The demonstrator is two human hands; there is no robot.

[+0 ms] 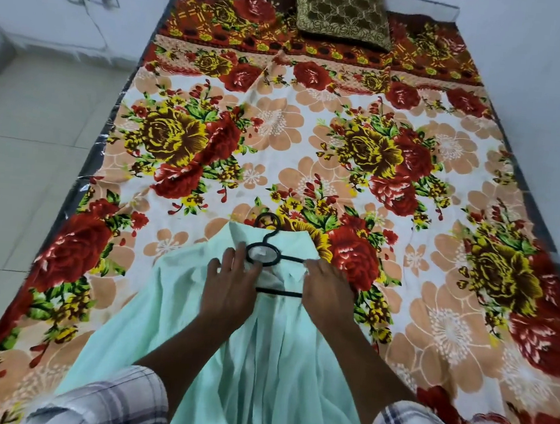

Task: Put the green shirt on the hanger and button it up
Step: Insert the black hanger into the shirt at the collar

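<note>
Head view
Shirt: the green shirt [267, 364] lies on the flowered bed sheet [312, 146], collar away from the person.
Hanger: the black hanger [279, 292] lies at the collar, with its hook pointing toward the pillow [342, 9].
Left hand [230, 289]: fingers spread, pressing on the shirt.
Right hand [327, 291]: fingers curled, gripping the collar edge.

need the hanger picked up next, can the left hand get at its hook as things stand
Probably yes: the hook lies bare on the bedsheet past the collar of the shirt, nothing over it, and the left hand rests beside the ring of the hanger.
</note>
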